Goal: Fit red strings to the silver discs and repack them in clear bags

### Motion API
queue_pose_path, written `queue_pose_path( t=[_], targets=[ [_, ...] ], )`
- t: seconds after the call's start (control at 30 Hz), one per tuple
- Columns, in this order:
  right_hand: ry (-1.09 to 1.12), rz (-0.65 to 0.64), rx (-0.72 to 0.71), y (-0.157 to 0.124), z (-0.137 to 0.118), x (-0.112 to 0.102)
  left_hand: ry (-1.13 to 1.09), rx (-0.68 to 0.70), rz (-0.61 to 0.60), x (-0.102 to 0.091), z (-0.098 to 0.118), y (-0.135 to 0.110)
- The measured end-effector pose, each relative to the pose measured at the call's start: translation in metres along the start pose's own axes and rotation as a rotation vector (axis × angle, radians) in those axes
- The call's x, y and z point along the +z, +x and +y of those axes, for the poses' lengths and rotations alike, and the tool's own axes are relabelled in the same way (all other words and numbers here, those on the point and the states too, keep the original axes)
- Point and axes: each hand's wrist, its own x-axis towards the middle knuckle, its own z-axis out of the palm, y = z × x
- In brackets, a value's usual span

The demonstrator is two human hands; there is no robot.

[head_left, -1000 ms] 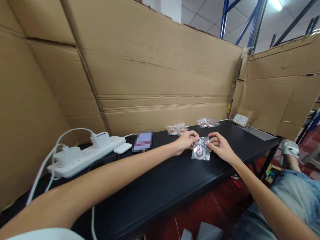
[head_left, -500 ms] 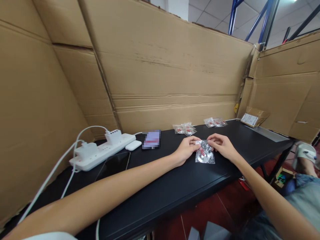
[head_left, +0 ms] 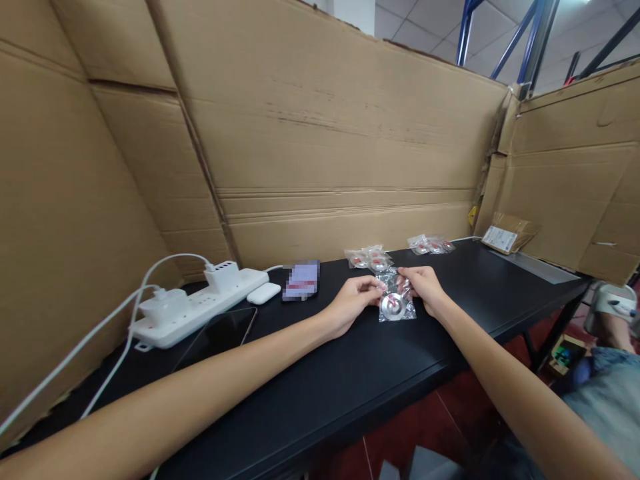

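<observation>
A clear plastic bag (head_left: pixel 397 308) with a round, shiny metal disc-like piece and a red mark in it lies between my hands over the black table. My left hand (head_left: pixel 356 301) pinches the bag's left edge. On the other side, my right hand (head_left: pixel 424 285) has its fingers closed on the bag's upper right part. Behind them, a group of similar bagged metal discs (head_left: pixel 369 258) rests near the cardboard wall. Another such group of bags (head_left: pixel 431 245) lies farther right.
On the left stand a white power strip (head_left: pixel 200 308) with plugged chargers and cables, a white case (head_left: pixel 264 293), a dark tablet-like device (head_left: pixel 220 333) and a phone (head_left: pixel 301 280). A brown parcel (head_left: pixel 507 233) sits at the far right. Cardboard walls (head_left: pixel 350 133) enclose the table (head_left: pixel 350 393).
Both hands have shifted left with the bag. My right hand has moved its hold along the bag's right side, and the bag's disc shows more fully.
</observation>
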Motion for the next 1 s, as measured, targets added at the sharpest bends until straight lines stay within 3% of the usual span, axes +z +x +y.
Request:
queue_pose_path(
  t=[0.23,0.47,0.67,0.83,1.0],
  targets=[
    [-0.08,0.034,-0.316,-0.01,0.003,-0.001,-0.087,-0.037,0.138,-0.004,-0.003,0.002],
    [-0.433,0.178,-0.548,-0.015,0.004,-0.002,-0.076,-0.069,0.143,0.0,-0.002,0.004],
    [-0.477,0.223,-0.592,-0.015,0.005,-0.003,-0.019,-0.023,0.09,0.003,-0.002,0.003],
    [-0.457,0.089,-0.616,-0.017,0.003,-0.004,0.014,-0.04,0.126,0.003,-0.003,0.004],
    [-0.38,-0.083,-0.486,-0.011,0.009,-0.008,0.06,-0.029,0.145,0.004,-0.002,0.003]
  ],
)
